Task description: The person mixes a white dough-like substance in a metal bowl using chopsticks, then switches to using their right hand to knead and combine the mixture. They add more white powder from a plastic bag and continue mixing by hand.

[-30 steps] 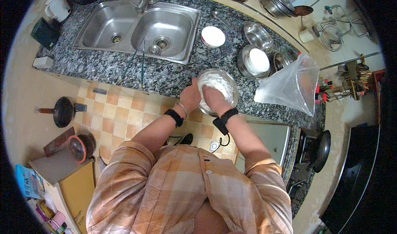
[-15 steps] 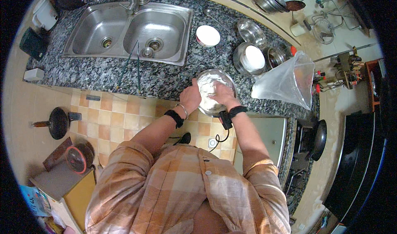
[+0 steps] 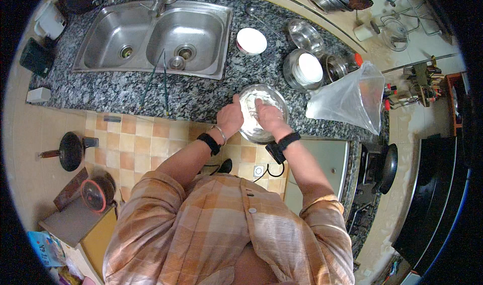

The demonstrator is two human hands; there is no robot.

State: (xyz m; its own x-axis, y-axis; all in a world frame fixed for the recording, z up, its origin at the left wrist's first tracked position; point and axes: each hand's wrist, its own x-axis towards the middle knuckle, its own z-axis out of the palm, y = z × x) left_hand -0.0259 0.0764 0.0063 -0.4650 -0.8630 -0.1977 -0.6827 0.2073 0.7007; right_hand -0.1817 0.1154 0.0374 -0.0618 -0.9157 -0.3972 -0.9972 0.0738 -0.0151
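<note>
A round metal bowl (image 3: 286, 110) with white flour-like stuff (image 3: 250, 103) in it stands at the counter's front edge, partly jutting over it. At the bowl's left rim my left hand (image 3: 230, 118) is closed, its thumb by the rim and its other fingers mostly hidden. My right hand (image 3: 271, 119) reaches into the bowl from the right. One of its fingers is stretched out over the white stuff, apart from the others, which are partly hidden. Whether the white stuff is loose flour or dough is hard to tell.
Behind the bowl lie a white bowl (image 3: 251, 41) and a ladle (image 3: 264, 21). To the right stand a metal pot (image 3: 297, 73) with a white bowl inside and a clear plastic bag (image 3: 347, 103). A double sink (image 3: 221, 43) and chopsticks (image 3: 165, 91) are at the left.
The right hand has shifted slightly inside the bowl, and one finger now points farther out. My left hand stays at the rim. The whole view has moved a little.
</note>
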